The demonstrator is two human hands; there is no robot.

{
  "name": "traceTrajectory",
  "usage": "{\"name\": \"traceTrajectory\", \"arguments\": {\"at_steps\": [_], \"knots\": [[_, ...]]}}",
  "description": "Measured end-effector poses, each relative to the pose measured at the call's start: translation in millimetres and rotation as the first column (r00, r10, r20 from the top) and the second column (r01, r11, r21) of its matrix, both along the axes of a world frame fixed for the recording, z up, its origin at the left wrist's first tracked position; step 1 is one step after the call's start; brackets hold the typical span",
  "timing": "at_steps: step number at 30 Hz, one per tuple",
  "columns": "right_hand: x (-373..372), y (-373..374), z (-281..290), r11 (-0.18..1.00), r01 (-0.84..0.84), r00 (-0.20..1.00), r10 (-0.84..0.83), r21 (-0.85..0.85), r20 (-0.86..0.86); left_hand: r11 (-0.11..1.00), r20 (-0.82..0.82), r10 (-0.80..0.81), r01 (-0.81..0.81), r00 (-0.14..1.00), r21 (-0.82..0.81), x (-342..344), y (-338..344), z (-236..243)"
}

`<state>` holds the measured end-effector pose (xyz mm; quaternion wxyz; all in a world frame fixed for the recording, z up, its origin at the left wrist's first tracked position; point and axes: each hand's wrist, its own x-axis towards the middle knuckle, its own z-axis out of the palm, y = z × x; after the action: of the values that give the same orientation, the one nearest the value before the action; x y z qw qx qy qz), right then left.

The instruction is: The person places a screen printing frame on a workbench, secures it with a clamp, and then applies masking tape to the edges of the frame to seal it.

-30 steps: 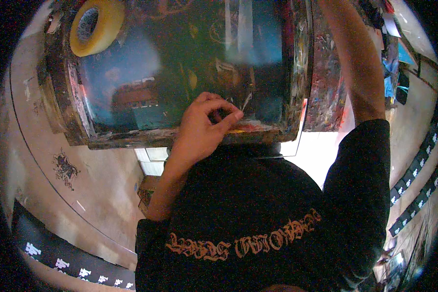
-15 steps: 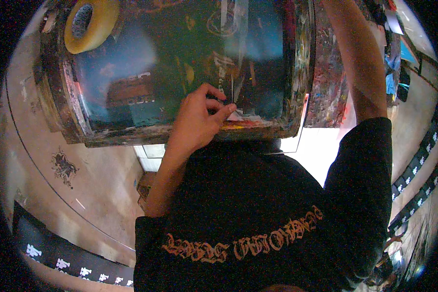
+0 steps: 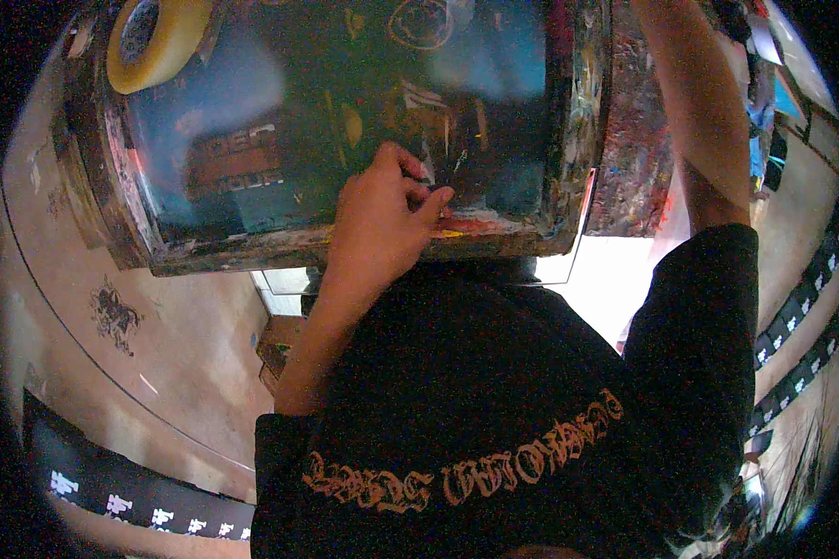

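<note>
My left hand [image 3: 387, 200] curls over the frame [image 3: 252, 248]'s near edge, any pinch unclear; my right is out of view. Leaning could jolt the frame, shifting the tape roll [image 3: 177, 47] at far left.

A glossy, rectangular, dark blue-green panel [image 3: 312, 112] is lying face up within a raised, brownish, paint-streaked frame [image 3: 242, 252]. Pale hazy patches are showing on both its sides, red and yellow smears are marking its near edge, and its far end is running out of view.
</note>
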<state>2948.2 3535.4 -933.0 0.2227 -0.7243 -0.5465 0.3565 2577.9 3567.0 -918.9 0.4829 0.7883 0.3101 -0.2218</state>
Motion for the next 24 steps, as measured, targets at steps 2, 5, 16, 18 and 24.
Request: {"name": "traceTrajectory", "arguments": {"at_steps": [2,5,16,18,24], "knots": [[2.0,-1.7,-4.3,1.0,-0.001,1.0,0.002,0.026,-0.003,0.998,-0.025,-0.029,0.03,0.999,0.052,2.0,-4.0,-0.6],[4.0,-0.1,-4.9,0.998,-0.041,0.999,0.041,0.052,-0.004,0.971,-0.067,-0.126,0.137,0.99,0.196,7.6,-6.6,2.2],[-14.0,-2.1,15.1,0.994,0.086,0.966,-0.067,-0.067,0.249,0.923,-0.193,-0.132,0.191,0.972,0.333,-2.4,-5.5,29.8],[-15.8,-3.8,19.8,0.992,0.103,0.952,-0.077,-0.072,0.297,0.912,-0.161,-0.141,0.192,0.977,0.363,-6.4,-7.3,35.7],[-19.4,-11.5,23.4,0.991,0.135,0.941,-0.134,0.017,0.311,0.921,-0.093,-0.144,0.168,0.985,0.352,-17.9,0.4,50.2]]}}
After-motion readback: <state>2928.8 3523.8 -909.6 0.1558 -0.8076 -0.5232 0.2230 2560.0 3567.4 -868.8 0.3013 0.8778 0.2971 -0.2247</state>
